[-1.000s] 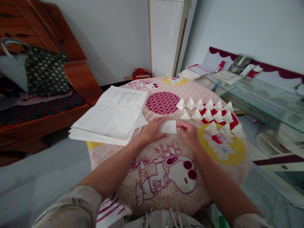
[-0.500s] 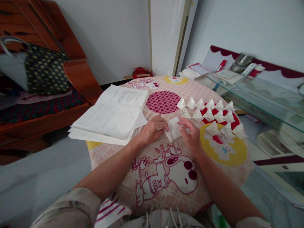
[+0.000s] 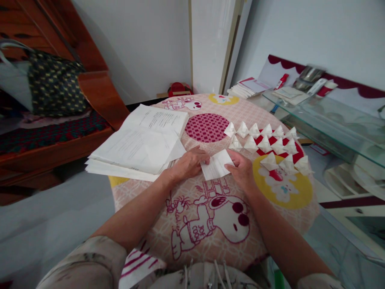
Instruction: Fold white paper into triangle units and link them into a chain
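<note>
Right of the open book (image 3: 135,150), the right hand (image 3: 241,171) clamps the white paper (image 3: 215,165) between thumb and fingers, apparently to steady it, while the left hand (image 3: 190,163), fingers curled, touches its book-side edge, pinch indeterminable.

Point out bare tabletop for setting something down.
Bare: the checked circle, between the open book and the folded paper pieces; and the dog print, between the forearms, near side. Crowded: left, by the book; right, by those pieces; centre, where left hand and right hand meet the white paper.
</note>
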Available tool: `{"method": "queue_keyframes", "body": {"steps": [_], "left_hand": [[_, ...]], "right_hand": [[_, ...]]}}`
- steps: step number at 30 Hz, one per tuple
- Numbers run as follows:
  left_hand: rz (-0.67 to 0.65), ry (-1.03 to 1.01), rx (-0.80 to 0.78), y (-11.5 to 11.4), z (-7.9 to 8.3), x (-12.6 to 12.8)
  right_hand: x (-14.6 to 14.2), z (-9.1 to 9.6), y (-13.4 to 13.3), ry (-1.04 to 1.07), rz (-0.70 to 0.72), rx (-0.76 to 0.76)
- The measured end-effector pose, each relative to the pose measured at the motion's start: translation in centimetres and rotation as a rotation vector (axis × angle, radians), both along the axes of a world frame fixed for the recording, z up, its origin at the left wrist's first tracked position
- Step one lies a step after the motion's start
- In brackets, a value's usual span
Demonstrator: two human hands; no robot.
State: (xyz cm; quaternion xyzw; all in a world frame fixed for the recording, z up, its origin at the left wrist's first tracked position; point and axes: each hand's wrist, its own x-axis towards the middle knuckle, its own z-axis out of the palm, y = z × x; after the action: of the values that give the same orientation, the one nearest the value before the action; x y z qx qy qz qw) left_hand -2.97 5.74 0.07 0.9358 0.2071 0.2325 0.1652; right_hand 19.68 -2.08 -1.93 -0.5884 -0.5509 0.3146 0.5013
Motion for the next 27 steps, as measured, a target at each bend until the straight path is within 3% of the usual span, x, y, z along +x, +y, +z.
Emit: {"method": "queue_keyframes", "body": {"steps": [7, 16, 21, 27], "left_hand": [[-0.184, 0.045, 0.0, -1.3, 1.7, 0.5], [-0.147, 0.058, -0.016, -1.2, 2.2, 0.0], [-0.234, 0.098, -0.096, -1.6, 2.1, 0.3], [-0.205, 0.089, -0.292, -0.9, 1.8, -0.3]], "right_hand": [[-0.3, 0.2, -0.5, 0.011, -0.131, 0.035], [-0.7, -0.1, -1.1, 0.004, -0.111, -0.122], [0.2, 0.5, -1.5, -0.38, -0.042, -0.109], [0.3, 2.2, -2.8, -0.94, -0.025, -0.103]]}}
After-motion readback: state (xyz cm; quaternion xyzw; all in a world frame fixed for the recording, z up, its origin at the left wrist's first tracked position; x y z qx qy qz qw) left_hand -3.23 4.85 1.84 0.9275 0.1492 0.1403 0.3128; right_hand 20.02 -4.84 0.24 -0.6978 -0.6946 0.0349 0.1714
